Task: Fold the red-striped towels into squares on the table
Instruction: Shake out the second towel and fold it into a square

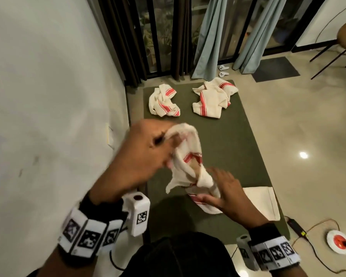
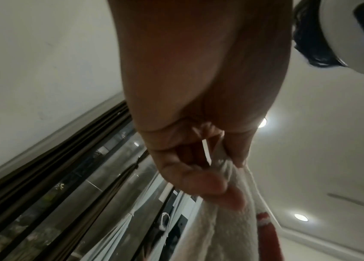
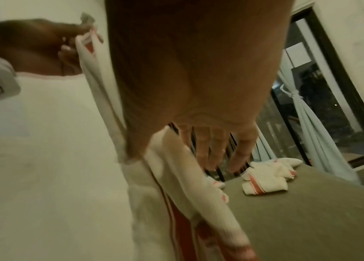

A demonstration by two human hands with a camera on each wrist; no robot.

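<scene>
1. Above the green table, your left hand is raised with its fingers curled round the top of a bunched red-striped towel, and that cloth hangs down from your grip.
2. From the left wrist view, your thumb and fingers pinch the white terry cloth, which falls away below them with a red stripe showing on it.
3. Your right hand sits lower and nearer your body, at the bottom end of the same towel, where the striped edge lies on the table.
4. That hand's fingers look straight and spread in the right wrist view, with the towel running beside and under the palm; your thumb is hidden by cloth, so you cannot tell whether it pinches the fabric.
5. The held towel stretches between your 2 hands, upper end at the left hand, lower end touching the table by the right.
6. At the far end of the table lie 2 more crumpled striped towels: a left heap and a right heap, apart from each other and well apart from both hands.
7. Just right of your right hand, a flat folded white cloth lies on the table's near right corner, close to the wrist but not touching the held towel.
</scene>
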